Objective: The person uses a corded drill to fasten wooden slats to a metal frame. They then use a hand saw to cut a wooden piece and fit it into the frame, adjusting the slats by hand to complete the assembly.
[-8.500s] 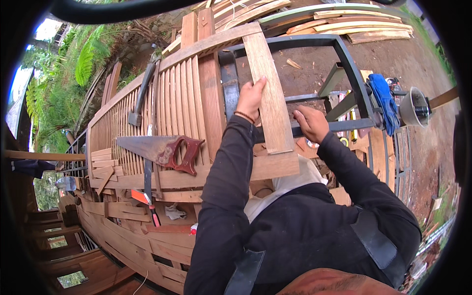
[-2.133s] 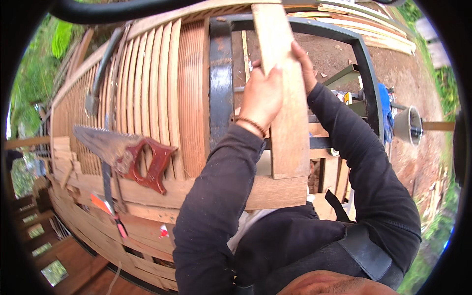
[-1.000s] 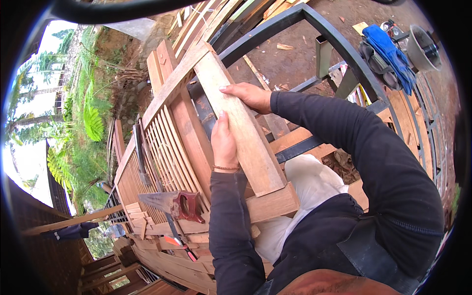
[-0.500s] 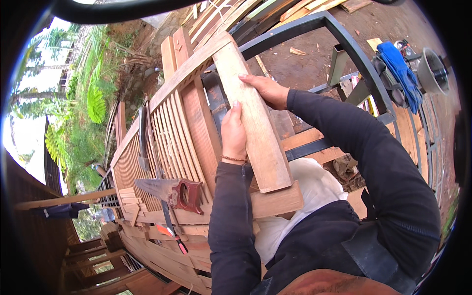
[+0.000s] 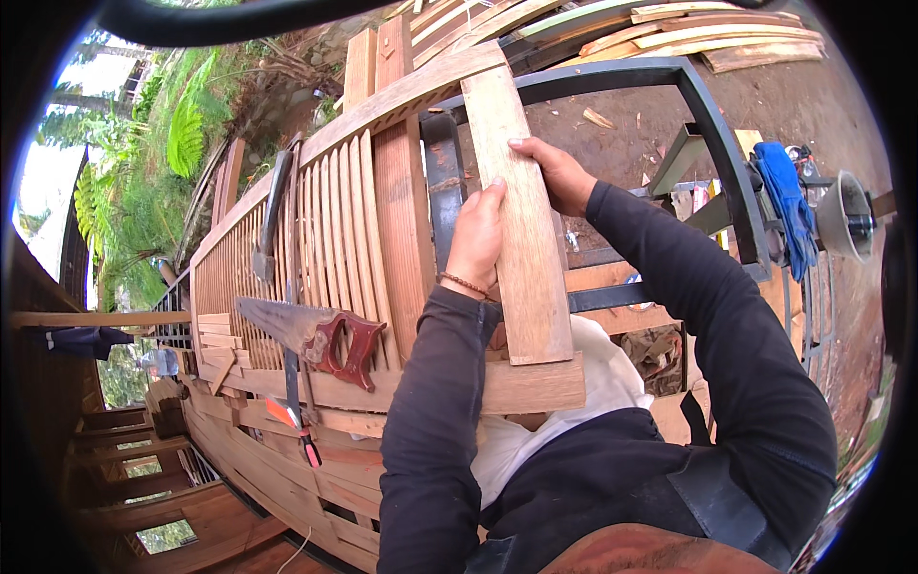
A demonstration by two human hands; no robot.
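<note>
Both my hands grip the long edges of a pale wooden board (image 5: 534,258) at the end of a slatted wooden frame. My left hand (image 5: 478,230) is on the near-left edge, thumb on top; my right hand (image 5: 562,177) holds the opposite edge farther up, thumb on the face. The board's far end meets the long far rail (image 5: 402,100), and its near end lies against the near rail (image 5: 532,385). Whether the joints are closed cannot be seen. A handsaw (image 5: 356,349) with a brown handle rests on the slats (image 5: 335,210), left of my left forearm.
A dark-handled tool with a metal head (image 5: 274,206) lies across the slats. A red-and-black handled tool (image 5: 309,448) is by the near rail. Beyond the board stands a black metal frame (image 5: 703,105) with a blue cloth (image 5: 786,206). Stacked planks (image 5: 669,38) lie behind.
My view has turned, so the frame and tools appear rotated. The board looks straighter, its near end now against the near rail's edge rather than overlapping it. Both hands keep their hold.
</note>
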